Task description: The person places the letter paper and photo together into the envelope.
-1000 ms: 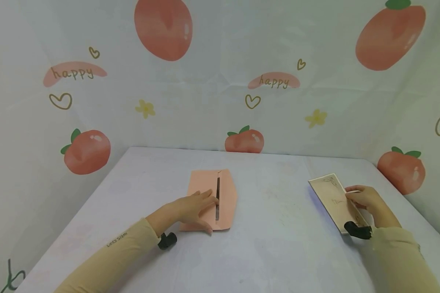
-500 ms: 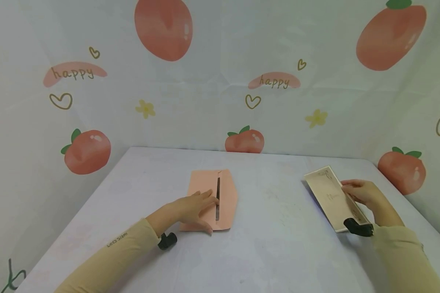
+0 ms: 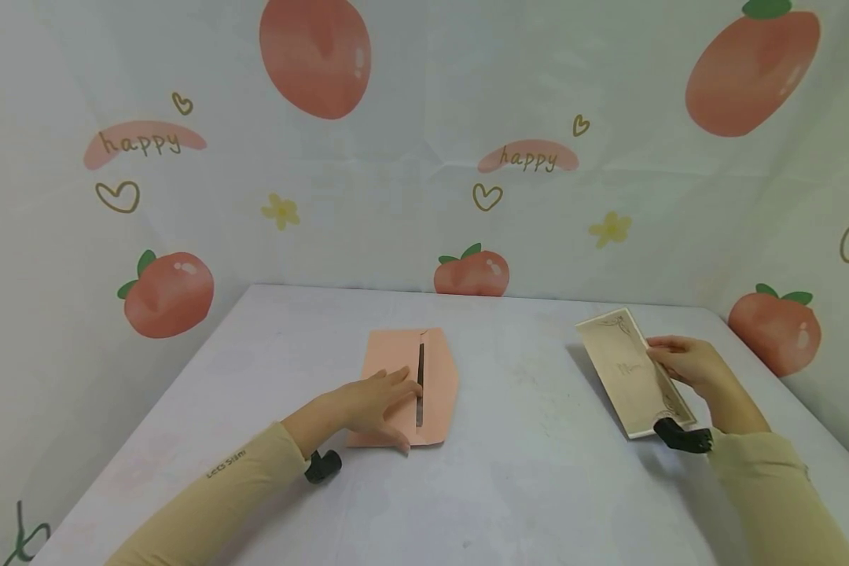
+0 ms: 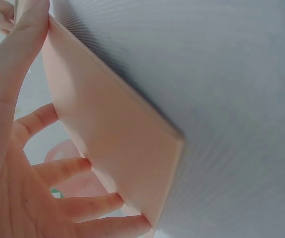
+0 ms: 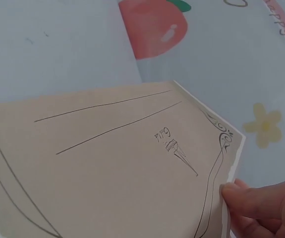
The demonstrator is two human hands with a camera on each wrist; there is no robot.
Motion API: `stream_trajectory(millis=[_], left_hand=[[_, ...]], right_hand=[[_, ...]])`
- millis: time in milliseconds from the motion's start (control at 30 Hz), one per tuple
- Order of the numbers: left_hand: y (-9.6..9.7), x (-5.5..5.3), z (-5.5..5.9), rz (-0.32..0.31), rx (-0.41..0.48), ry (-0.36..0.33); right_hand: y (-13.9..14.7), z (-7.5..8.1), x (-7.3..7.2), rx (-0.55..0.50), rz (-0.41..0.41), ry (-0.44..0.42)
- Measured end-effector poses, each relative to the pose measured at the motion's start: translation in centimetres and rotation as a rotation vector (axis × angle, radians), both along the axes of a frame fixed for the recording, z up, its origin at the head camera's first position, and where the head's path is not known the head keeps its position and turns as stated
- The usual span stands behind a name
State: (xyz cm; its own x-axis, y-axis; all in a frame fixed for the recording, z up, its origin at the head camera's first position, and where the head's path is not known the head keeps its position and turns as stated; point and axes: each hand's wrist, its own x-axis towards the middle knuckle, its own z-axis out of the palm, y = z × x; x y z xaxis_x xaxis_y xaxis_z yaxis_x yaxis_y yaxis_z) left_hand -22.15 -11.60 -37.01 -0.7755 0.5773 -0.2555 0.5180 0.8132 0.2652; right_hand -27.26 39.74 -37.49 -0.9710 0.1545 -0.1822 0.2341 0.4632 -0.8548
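A pink paper envelope point(image 3: 439, 377) lies on the table with its pointed flap unfolded to the right. A dark slit runs along its opening. My left hand point(image 3: 371, 405) rests on it with fingers spread, and in the left wrist view the fingertips point(image 4: 113, 199) touch its surface. On the right, my right hand point(image 3: 693, 369) pinches a cream card point(image 3: 626, 369) by its right edge. The card is tilted and raised off the table, with printed ornaments at its corners. In the right wrist view, thin lines and a small drawing show on the card's face point(image 5: 117, 173).
Both hands work over a white table point(image 3: 516, 472). Behind it hangs a white cloth point(image 3: 396, 196) printed with peaches, hearts and flowers. A black wrist camera point(image 3: 323, 466) sits at the left cuff, another black camera point(image 3: 681, 436) at the right cuff.
My right hand has lifted the cream card and carried it somewhat left and away from me. The left hand and the envelope have stayed in place.
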Motion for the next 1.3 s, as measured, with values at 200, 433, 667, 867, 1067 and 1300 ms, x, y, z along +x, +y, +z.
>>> stream_trajectory(millis=[200,433,667,867,1067,1300], left_hand=[[0.0,-0.1,-0.2,-0.007,0.002,0.008],[0.0,-0.1,-0.1,-0.012,-0.006,0.012],[0.0,-0.1,-0.1,-0.020,-0.010,0.017],[0.0,-0.1,0.0,-0.018,-0.012,0.022],[0.1,0.0,0.2,-0.015,-0.014,0.019],[0.1,0.0,0.1,-0.013,-0.012,0.017]], right_hand=[[-3.2,2.7,1.7,0.103,0.071,0.021],[-4.8,3.4,1.7,0.105,0.088,0.036],[-5.7,3.8,1.5,0.067,0.118,0.058],[-6.4,3.8,1.4,0.049,0.126,0.074],[-6.9,4.0,1.3,0.058,0.135,0.070],[-7.6,3.7,1.0,0.003,0.150,0.083]])
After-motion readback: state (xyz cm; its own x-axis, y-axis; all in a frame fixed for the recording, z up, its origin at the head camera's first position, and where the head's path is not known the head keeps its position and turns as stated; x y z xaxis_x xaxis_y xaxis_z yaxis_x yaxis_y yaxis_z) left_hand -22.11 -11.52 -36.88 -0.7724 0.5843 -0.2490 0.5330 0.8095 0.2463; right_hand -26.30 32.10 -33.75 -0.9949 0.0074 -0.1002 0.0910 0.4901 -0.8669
